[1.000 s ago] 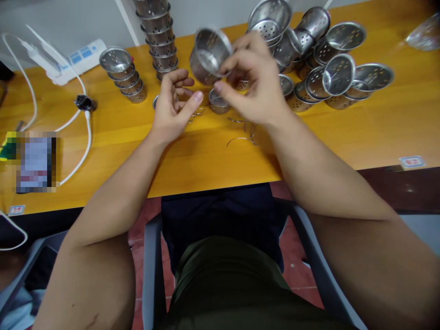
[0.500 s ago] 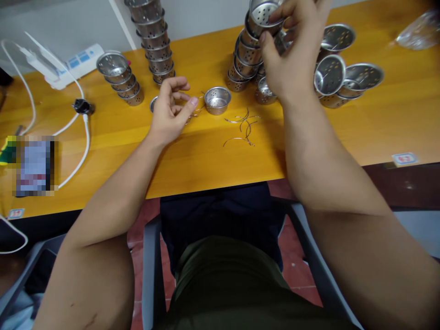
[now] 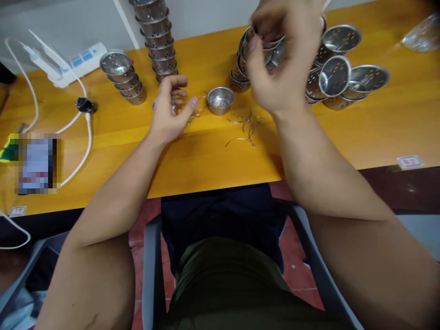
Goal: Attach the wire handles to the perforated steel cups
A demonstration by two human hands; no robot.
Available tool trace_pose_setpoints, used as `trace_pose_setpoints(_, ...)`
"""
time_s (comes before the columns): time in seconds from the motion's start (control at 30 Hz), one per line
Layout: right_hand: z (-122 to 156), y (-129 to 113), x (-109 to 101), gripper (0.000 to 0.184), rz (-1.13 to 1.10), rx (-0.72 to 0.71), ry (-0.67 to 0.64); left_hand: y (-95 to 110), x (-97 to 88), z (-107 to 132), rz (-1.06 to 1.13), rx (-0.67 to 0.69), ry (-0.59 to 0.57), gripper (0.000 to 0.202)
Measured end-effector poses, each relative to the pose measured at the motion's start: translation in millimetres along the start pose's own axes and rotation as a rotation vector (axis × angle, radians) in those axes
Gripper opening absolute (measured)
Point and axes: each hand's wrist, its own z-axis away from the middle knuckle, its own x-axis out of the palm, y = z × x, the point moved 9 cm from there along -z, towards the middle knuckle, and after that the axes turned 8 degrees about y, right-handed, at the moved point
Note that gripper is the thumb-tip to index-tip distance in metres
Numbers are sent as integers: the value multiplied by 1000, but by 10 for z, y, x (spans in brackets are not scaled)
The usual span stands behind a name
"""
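My left hand [image 3: 170,110] hovers low over the table, thumb apart from half-curled fingers, with nothing visible in it. Partly hidden behind it is a small metal cup [image 3: 154,103]. To its right a shallow metal cup [image 3: 220,101] with small holes stands upright, between loose bits of bent wire [image 3: 195,115] and more thin curved wires [image 3: 248,126]. My right hand [image 3: 280,59], blurred by motion, is raised in front of a stack of perforated metal cups [image 3: 238,73]. Its fingers are smeared and cover the upper cups, so I cannot see whether they grip one.
More perforated cups [image 3: 335,75] stand and lean at the right. A tall cup stack [image 3: 160,43] and a short one [image 3: 123,78] stand at the left. Beyond are a power strip [image 3: 80,64], white cables, a blurred-out phone [image 3: 36,162] and a clear plastic bag [image 3: 422,35].
My right hand has moved left and slightly down across the cup stack; the cup it held at the top is now mostly hidden. My left hand has barely moved. The view has shifted slightly.
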Motion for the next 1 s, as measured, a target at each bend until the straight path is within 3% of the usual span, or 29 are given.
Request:
trace_pose_setpoints(0.03,38,-117,75,30,23,-73,-4,18,-29,-6,-59,6,-16,63)
trace_pose_setpoints(0.1,156,-218,426,20,52,-159,-231,-29,-35,-22,-169,23,-80,62)
trace_pose_setpoints(0.17,279,-170,711,23,82,-174,-432,-137,-13,-33,-245,36,-149,63)
trace_pose_setpoints(0.23,327,-70,822,29,101,-152,-492,-225,3,-40,-273,56,-190,64)
trace_pose_setpoints(0.37,292,22,767,33,129,-120,-443,-227,4,-41,-238,114,-219,57)
trace_pose_setpoints(0.5,242,-33,680,27,162,-101,-374,-180,9,-23,-279,134,-224,32)
trace_pose_setpoints(0.73,380,-150,941,17,103,-141,-499,-105,143,49,-378,147,-258,22)
trace_pose_setpoints(0.87,375,-146,910,15,85,-108,-485,3,179,65,-426,162,-250,7)
trace_pose_setpoints(1.0,376,-152,882,14,45,-73,-495,120,265,104,-433,208,-322,9)
